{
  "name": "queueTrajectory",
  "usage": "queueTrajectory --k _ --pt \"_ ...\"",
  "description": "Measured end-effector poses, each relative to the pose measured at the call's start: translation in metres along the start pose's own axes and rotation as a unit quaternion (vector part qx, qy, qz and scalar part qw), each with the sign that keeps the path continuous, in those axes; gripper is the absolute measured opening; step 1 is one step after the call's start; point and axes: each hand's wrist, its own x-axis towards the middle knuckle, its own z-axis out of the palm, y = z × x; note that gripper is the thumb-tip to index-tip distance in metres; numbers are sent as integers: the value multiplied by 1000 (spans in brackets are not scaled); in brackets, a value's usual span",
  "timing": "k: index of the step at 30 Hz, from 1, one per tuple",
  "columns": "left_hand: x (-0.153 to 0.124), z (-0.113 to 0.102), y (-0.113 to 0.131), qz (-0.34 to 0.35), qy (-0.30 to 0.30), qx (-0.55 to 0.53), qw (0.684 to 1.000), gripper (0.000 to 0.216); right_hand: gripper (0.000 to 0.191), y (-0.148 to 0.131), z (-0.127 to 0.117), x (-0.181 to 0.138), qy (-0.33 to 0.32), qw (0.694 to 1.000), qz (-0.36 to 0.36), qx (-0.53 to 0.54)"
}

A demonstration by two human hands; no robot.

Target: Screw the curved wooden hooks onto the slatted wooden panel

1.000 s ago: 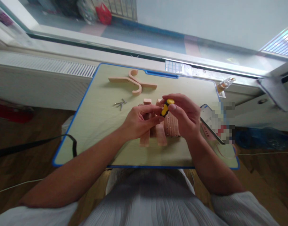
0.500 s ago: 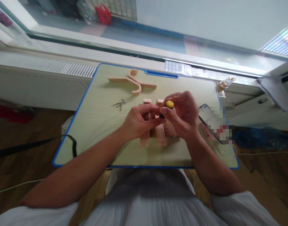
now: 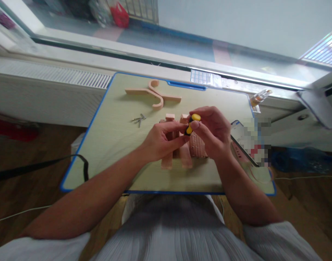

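Observation:
A stubby yellow-and-black screwdriver (image 3: 195, 117) is tilted between my hands above the wooden pieces. My right hand (image 3: 213, 132) pinches its yellow handle between thumb and fingers. My left hand (image 3: 166, 139) closes its fingertips around the dark lower end; the tip is hidden. Below my hands lie two pale wooden strips (image 3: 186, 159) with raised ends, resting across a brown ribbed wooden piece (image 3: 199, 146). Fingers cover much of where they meet. Several screws (image 3: 139, 119) lie in a small heap to the left of my left hand.
Two curved wooden hooks (image 3: 155, 97) lie crossed near the far side of the blue-edged folding table (image 3: 106, 145). At the right edge rests a phone (image 3: 240, 134), partly blurred out. Behind the table stand a radiator (image 3: 54, 74) and a window. A black strap (image 3: 86, 170) hangs over the left edge.
The screwdriver has tipped in my right hand, so more of its yellow handle shows. My right fingers have shifted around the handle, while my left hand has barely moved.

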Motion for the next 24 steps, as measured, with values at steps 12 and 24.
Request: queueTrajectory --k 12,24 --pt "2 3 -5 3 27 -43 999 33 28 -2 4 2 9 1000 -8 2" --pt "0 -1 -3 -4 16 -2 1000 34 23 2 0 0 9 1000 -7 -9"
